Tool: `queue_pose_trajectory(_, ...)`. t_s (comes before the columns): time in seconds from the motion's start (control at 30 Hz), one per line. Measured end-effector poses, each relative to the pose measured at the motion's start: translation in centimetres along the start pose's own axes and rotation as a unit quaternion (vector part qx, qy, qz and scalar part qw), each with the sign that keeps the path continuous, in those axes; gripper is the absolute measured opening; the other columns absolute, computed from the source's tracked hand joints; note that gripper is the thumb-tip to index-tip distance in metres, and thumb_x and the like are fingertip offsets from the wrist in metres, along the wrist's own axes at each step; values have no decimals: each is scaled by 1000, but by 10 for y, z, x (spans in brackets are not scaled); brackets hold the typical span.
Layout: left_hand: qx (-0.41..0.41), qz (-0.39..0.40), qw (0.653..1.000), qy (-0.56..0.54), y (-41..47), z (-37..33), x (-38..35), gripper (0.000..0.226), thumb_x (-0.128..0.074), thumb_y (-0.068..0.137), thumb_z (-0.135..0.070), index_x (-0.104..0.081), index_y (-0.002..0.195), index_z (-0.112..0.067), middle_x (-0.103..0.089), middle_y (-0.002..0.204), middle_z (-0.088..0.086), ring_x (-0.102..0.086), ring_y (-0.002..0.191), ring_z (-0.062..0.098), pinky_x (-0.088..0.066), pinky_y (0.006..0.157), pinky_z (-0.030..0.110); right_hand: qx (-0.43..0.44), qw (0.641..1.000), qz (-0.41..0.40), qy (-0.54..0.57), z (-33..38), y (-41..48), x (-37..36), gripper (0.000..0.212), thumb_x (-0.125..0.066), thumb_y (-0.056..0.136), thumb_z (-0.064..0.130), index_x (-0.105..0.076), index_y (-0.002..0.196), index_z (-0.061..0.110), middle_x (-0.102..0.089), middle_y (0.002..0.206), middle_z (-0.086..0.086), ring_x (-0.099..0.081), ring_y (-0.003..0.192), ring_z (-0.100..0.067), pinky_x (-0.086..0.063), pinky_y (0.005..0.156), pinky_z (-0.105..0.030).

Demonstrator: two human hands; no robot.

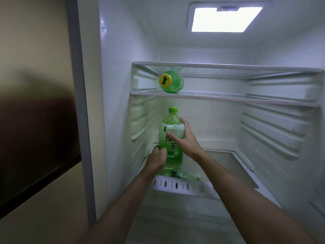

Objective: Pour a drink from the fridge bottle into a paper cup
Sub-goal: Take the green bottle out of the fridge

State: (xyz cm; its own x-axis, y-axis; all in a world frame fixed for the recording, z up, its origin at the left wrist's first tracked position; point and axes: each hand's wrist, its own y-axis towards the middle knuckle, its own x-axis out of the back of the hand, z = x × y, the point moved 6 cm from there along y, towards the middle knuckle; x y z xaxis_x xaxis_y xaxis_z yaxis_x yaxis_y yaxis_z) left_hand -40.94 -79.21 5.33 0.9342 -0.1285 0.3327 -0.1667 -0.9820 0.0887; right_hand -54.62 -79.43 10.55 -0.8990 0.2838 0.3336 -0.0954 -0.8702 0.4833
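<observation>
A green tea bottle [171, 125] with a green cap stands upright at the left of the open fridge's lower glass shelf [233, 161]. My left hand [157, 158] grips its lower part from the left. My right hand [184, 138] wraps the upper body from the right, thumb across the label. No paper cup is in view.
A second green bottle [171, 82] with a yellow cap lies on its side on the upper shelf [228, 98]. The fridge's left wall [119, 85] is close beside the held bottle. A vented tray edge [182, 187] sits below the shelf. The lamp [223, 19] is lit overhead.
</observation>
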Motion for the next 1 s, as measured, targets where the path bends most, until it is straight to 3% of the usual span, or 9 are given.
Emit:
queue_pose_trajectory(0.1, 1, 5, 1000, -10, 2, 0, 0, 43, -37, 87, -30, -54, 123, -13, -63, 112, 13, -60, 99, 29, -51, 88, 42, 23, 1000, -17, 3, 3, 3, 1, 82, -78, 78, 42, -33, 145, 25, -57, 129, -8, -65, 107, -17, -56, 93, -43)
queue_pose_trajectory(0.3, -17, 21, 996, -85, 2, 1, -2, 43, -33, 88, -27, -53, 126, -19, -63, 115, 11, -61, 105, 30, -52, 93, 50, 45, 997, -59, -2, 10, -2, 7, 77, -79, 78, 40, -39, 141, 20, -59, 119, 1, -63, 102, -6, -57, 88, -30)
queue_pose_trajectory(0.4, 6, 31, 988, -152, -4, -2, -2, 41, -26, 98, -31, -61, 115, -20, -68, 109, 8, -66, 98, 24, -54, 77, 35, 49, 997, -62, 3, 17, -7, 10, 76, -80, 78, 39, -41, 140, 21, -61, 116, 3, -65, 102, -8, -58, 87, -30)
queue_pose_trajectory(0.5, 41, 57, 967, -245, -6, -5, -3, 50, -26, 101, -35, -70, 106, -10, -75, 88, 9, -73, 73, 20, -56, 58, 27, 48, 996, -68, 8, 26, -15, 11, 72, -80, 79, 35, -42, 139, 20, -62, 113, 3, -66, 102, -13, -58, 87, -38)
queue_pose_trajectory(0.57, 50, 81, 955, -282, -12, -10, -2, 50, -29, 100, -36, -71, 92, -8, -74, 71, 8, -71, 57, 19, -54, 50, 24, 48, 996, -77, 13, 33, -21, 13, 69, -79, 80, 33, -42, 137, 20, -63, 111, 4, -67, 100, -12, -59, 86, -40)
queue_pose_trajectory(0.67, 70, 101, 943, -309, -20, -10, 2, 58, -33, 99, -36, -73, 63, -14, -67, 50, 3, -67, 47, 20, -52, 56, 23, 49, 996, -78, 12, 47, -33, 13, 69, -78, 81, 30, -41, 137, 18, -64, 111, -3, -69, 97, -17, -60, 84, -44)
queue_pose_trajectory(0.8, 95, 131, 929, -332, -45, -17, 9, 79, -24, 100, -28, -69, 35, -21, -61, 38, 4, -61, 32, 16, -50, 35, 23, 50, 995, -86, 2, 69, -49, 13, 70, -79, 80, 31, -42, 137, 16, -64, 113, -7, -69, 98, -21, -59, 83, -49)
queue_pose_trajectory(0.87, 101, 134, 932, -322, -59, -18, 15, 79, -21, 100, -30, -71, 40, -19, -61, 39, 4, -63, 36, 19, -50, 36, 23, 46, 995, -92, 1, 81, -59, 12, 70, -79, 79, 33, -43, 136, 16, -64, 112, -5, -69, 98, -21, -59, 84, -49)
queue_pose_trajectory(1.0, 118, 134, 935, -306, -86, -19, 30, 83, -19, 100, -34, -67, 33, -27, -62, 40, 4, -62, 58, 24, -51, 58, 26, 28, 995, -95, -4, 100, -84, 9, 65, -79, 78, 36, -43, 132, 24, -64, 112, -2, -70, 96, -19, -59, 82, -48)
